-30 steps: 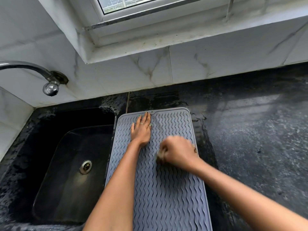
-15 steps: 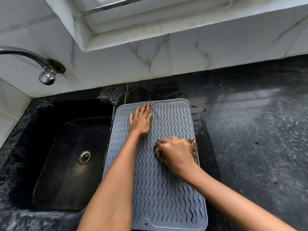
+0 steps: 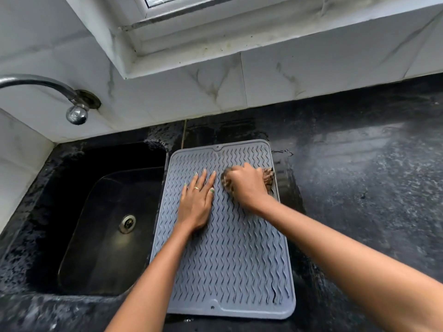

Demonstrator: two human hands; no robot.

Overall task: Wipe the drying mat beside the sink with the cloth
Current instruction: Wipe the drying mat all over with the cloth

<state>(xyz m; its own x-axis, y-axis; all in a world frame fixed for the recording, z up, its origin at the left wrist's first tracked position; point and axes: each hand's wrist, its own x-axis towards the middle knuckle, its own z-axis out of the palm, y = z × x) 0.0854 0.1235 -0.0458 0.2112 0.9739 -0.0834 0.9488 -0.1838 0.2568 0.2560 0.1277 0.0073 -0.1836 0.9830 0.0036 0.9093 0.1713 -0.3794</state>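
Grey ridged drying mat (image 3: 230,255) is lying flat on the black counter (image 3: 359,188), its left edge just beside the sink (image 3: 105,224). I'm seeing the right hand (image 3: 247,185) curled down on a brown patterned cloth (image 3: 268,176), pressing it onto the mat's far right part; cloth is poking out both sides of the fist. Left of it, the left hand (image 3: 196,202) is lying flat on the mat, fingers straight and slightly spread, ring on one finger. Beyond the hands, a tap (image 3: 72,101) is sticking out of the marble wall (image 3: 287,75).
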